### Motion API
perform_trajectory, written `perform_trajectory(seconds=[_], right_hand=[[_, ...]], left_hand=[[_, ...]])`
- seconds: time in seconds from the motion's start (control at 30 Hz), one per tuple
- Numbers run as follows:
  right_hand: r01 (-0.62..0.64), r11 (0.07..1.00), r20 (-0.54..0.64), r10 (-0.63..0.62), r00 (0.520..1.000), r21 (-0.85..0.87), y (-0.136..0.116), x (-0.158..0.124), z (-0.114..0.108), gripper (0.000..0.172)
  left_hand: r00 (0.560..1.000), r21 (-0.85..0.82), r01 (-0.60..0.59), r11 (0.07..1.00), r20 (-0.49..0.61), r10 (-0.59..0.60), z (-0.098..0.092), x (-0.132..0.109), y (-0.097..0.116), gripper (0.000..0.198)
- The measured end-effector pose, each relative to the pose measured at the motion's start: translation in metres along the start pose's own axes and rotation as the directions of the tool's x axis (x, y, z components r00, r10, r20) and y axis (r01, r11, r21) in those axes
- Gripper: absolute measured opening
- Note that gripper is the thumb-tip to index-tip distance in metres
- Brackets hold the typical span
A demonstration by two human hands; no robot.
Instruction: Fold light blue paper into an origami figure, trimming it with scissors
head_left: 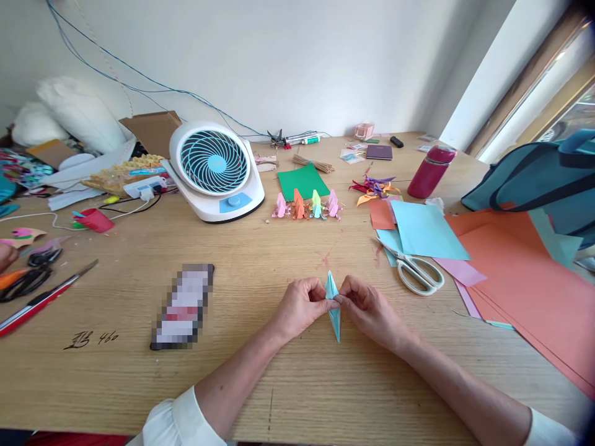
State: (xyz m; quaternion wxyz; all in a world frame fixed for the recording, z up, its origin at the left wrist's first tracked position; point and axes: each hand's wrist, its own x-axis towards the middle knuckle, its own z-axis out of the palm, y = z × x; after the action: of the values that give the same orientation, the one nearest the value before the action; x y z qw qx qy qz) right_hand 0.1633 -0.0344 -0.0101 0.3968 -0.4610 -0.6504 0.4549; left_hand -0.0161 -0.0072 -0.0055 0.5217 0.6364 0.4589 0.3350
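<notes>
A narrow, diamond-shaped piece of folded light blue paper point(333, 319) is between my hands, its two points facing away from and toward me. My left hand point(304, 306) pinches its left side near the middle between thumb and fingers. From the other side, my right hand point(369, 310) pinches the right edge at about the same height. The fingertips cover the paper's middle. Beyond the hands stand several small folded paper figures point(299, 204) in pink, orange and green. White-handled scissors point(421, 274) lie to the right of my right hand.
Light blue sheets point(432, 229) and large orange paper point(511, 279) lie at the right, by a red bottle point(431, 172) and a teal bag point(543, 176). A white fan point(216, 167) stands at the back, a pixelated phone point(183, 306) at left. Another person's hand point(7, 255) shows at the left edge.
</notes>
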Motion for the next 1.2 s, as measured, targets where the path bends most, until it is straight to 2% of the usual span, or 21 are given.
perform_trajectory(seconds=[0.07, 0.2, 0.33, 0.47, 0.53, 0.67, 0.73, 0.97, 1.2], right_hand=[[-0.053, 0.997, -0.003, 0.054, 0.999, 0.062, -0.002, 0.002, 0.0, 0.03], [-0.13, 0.977, 0.077, 0.118, 0.99, 0.172, -0.004, 0.006, -0.002, 0.032], [-0.091, 0.995, 0.045, 0.09, 0.995, 0.029, -0.003, 0.005, -0.001, 0.024], [-0.058, 0.992, -0.026, 0.055, 0.998, -0.109, -0.004, 0.002, 0.0, 0.021], [-0.054, 0.996, -0.029, 0.052, 0.998, -0.073, -0.004, 0.002, 0.001, 0.022], [-0.082, 0.986, 0.022, 0.079, 0.997, 0.142, 0.0, 0.005, 0.002, 0.026], [-0.101, 0.977, 0.039, 0.096, 0.995, 0.188, 0.004, 0.006, 0.003, 0.027], [-0.037, 0.998, -0.056, 0.04, 0.998, 0.054, 0.013, 0.004, 0.005, 0.029], [-0.046, 0.999, -0.138, 0.047, 0.989, 0.012, 0.008, 0.001, 0.01, 0.029]], left_hand=[[1.0, -0.051, 0.003, 0.999, -0.025, -0.004, 0.001, 0.0, 0.001, 0.041], [0.999, -0.175, 0.041, 0.984, -0.016, -0.044, 0.001, 0.0, 0.002, 0.04], [0.997, -0.211, 0.074, 0.975, -0.003, -0.076, 0.001, -0.001, 0.002, 0.039], [0.998, -0.216, 0.058, 0.975, 0.037, -0.052, 0.0, -0.002, 0.005, 0.027], [0.999, -0.16, 0.032, 0.987, 0.021, -0.029, -0.001, -0.003, 0.008, 0.019], [0.993, 0.064, -0.059, 0.996, -0.1, 0.065, 0.0, -0.006, 0.014, 0.008], [0.991, 0.077, -0.068, 0.995, -0.108, 0.077, 0.0, -0.006, 0.013, 0.008], [0.996, -0.041, -0.061, 0.997, -0.074, 0.058, 0.001, -0.003, 0.004, 0.019], [0.979, 0.104, -0.132, 0.986, -0.144, 0.146, 0.0, -0.005, 0.003, 0.018]])
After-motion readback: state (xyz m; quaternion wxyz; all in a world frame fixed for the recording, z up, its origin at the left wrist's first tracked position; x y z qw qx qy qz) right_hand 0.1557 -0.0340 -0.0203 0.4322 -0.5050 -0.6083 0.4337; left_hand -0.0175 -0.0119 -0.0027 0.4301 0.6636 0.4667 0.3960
